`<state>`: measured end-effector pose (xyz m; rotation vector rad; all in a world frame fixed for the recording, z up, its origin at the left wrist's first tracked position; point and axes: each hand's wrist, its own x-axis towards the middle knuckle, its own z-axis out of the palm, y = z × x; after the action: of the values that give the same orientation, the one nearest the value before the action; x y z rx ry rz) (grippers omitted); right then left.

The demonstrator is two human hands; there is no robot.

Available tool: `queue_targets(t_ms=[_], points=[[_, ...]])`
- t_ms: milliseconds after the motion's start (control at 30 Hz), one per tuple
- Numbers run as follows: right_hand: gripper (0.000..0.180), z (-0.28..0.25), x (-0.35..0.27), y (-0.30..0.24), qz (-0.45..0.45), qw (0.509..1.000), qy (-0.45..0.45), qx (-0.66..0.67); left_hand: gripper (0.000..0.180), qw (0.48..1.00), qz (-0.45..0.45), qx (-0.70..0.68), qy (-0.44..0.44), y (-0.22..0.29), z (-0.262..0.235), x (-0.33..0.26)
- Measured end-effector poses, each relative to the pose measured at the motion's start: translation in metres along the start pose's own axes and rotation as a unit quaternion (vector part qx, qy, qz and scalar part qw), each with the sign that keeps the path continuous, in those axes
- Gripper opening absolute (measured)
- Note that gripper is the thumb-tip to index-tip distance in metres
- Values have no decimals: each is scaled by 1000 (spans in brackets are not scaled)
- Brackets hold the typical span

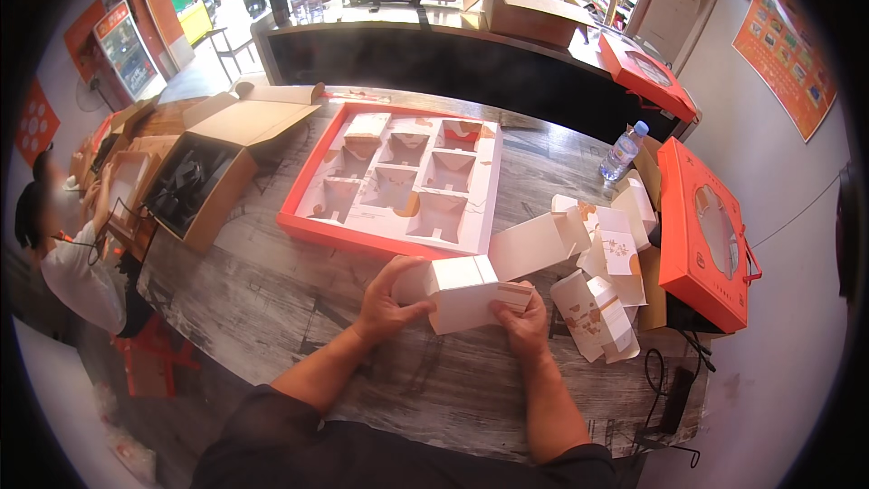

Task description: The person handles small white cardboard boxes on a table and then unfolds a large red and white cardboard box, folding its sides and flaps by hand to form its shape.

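Note:
Between my two hands, low over the near part of the table, is a small white folding carton with open flaps. My left hand grips its left end, thumb on the near side and fingers behind. The right end is pinched by my right hand, thumb in front. Just beyond my hands lies a shallow red gift box, its white insert divided into several square compartments. A small white carton fills the far-left compartment; the other compartments show their inner walls.
Several white-and-gold unfolded cartons lie to the right, with a water bottle behind. A red windowed box leans at the right edge near a power strip. At left, an open cardboard box holds black items; a person sits beyond.

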<state>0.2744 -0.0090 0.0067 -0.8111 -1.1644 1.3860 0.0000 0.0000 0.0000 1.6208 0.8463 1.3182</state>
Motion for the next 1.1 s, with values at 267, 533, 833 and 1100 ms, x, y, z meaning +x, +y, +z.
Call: queue_targets(t_ms=[267, 533, 833, 1100], points=[[25, 6, 1, -9, -29, 999, 35, -11, 85, 999, -37, -3, -2, 13, 2, 0], [29, 7, 1, -16, -11, 1000, 22, -16, 69, 997, -59, -36, 26, 9, 4, -2], [31, 4, 1, -4, -40, 996, 27, -71, 61, 996, -17, -43, 77, 15, 9, 0], [29, 2, 3, 4, -53, 991, 34, -116, 68, 997, -33, -56, 51, 12, 8, -3]])
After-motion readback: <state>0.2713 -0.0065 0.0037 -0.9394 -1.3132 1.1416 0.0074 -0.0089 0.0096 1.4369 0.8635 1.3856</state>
